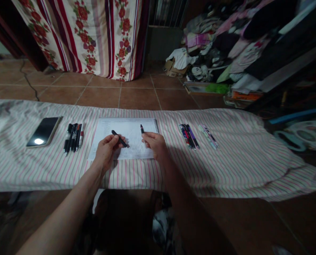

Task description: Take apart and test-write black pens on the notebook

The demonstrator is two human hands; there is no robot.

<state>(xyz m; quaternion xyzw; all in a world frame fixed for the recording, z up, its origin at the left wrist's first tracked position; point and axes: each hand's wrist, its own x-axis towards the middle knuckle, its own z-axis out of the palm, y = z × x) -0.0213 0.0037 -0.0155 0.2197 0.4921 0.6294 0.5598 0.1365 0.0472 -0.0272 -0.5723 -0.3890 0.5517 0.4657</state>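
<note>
Over an open spiral notebook [126, 124], both of my hands hold pens. My left hand [107, 147] pinches a black pen [120, 139], which slants down to the right across the page. In my right hand [154, 141] is a second pen [142, 129], with its dark end pointing up and its lower part mostly behind my fingers. The notebook page carries faint marks, too small to read. Left of the notebook lies a group of several pens [73, 137]. To its right lies another group of dark and purple pens [189, 136].
A smartphone [44, 131] lies at the left on the striped cloth [243, 152]. Some light patterned pens [209, 136] rest farther right. Beyond the cloth are a tiled floor [136, 96], a floral curtain [80, 35] and a heap of clothes [213, 46].
</note>
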